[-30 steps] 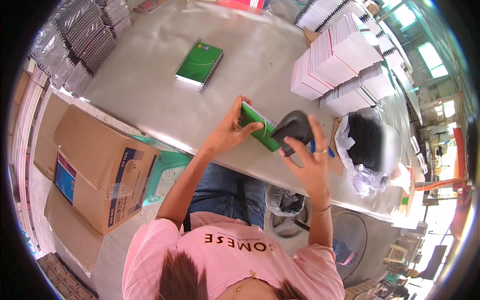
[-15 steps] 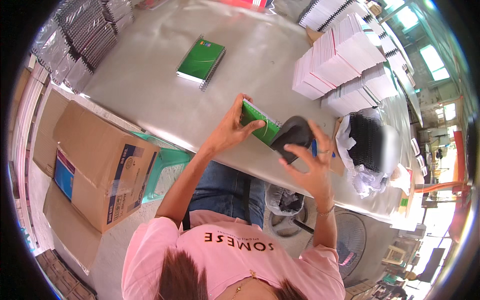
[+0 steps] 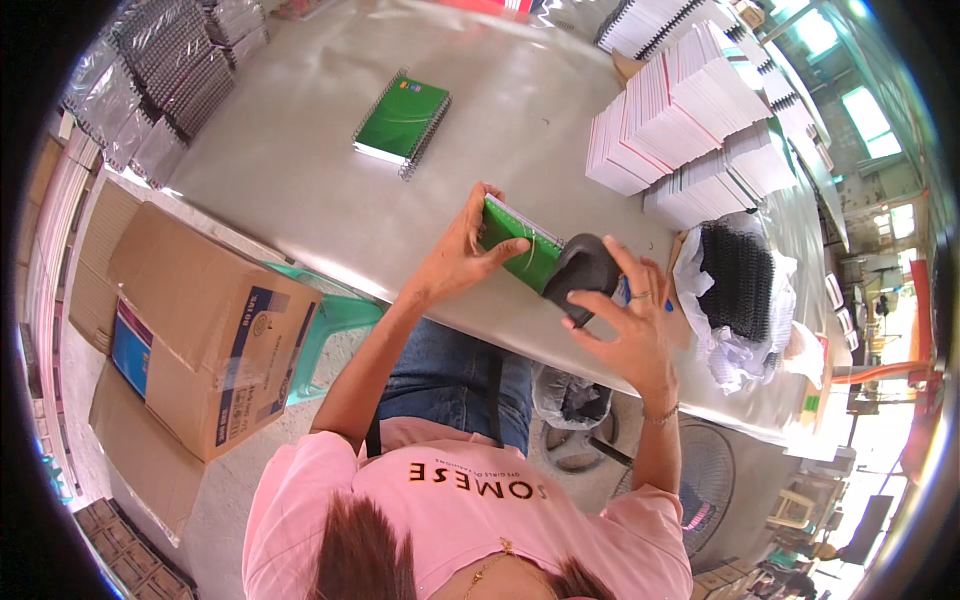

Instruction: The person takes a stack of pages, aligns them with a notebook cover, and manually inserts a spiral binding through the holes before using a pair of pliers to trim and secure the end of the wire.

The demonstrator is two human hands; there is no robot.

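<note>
My left hand (image 3: pixel 462 250) is closed on a small green notebook (image 3: pixel 522 252), tilted over the table's near edge, with my thumb across the cover and a row of binding holes or wire along its far long edge. In my right hand (image 3: pixel 630 318) is a black rounded object (image 3: pixel 583 278), gripped between thumb and fingers against the notebook's right end; its exact kind I cannot make out. A bit of blue shows behind the right fingers. Farther off lies another green notebook (image 3: pixel 403 118), spiral-bound with wire.
Tall stacks of white page blocks (image 3: pixel 668 115) stand on the table (image 3: pixel 300 130) at the right. Nearer is a bag of black wire coils (image 3: pixel 735 280). Wrapped spiral-bound stacks (image 3: pixel 160 75) fill the far left. An open cardboard box (image 3: pixel 215 330) sits beside a green stool (image 3: pixel 330 325).
The black object has shifted slightly down in my right hand, at the notebook's end. My left hand keeps its hold, almost still.
</note>
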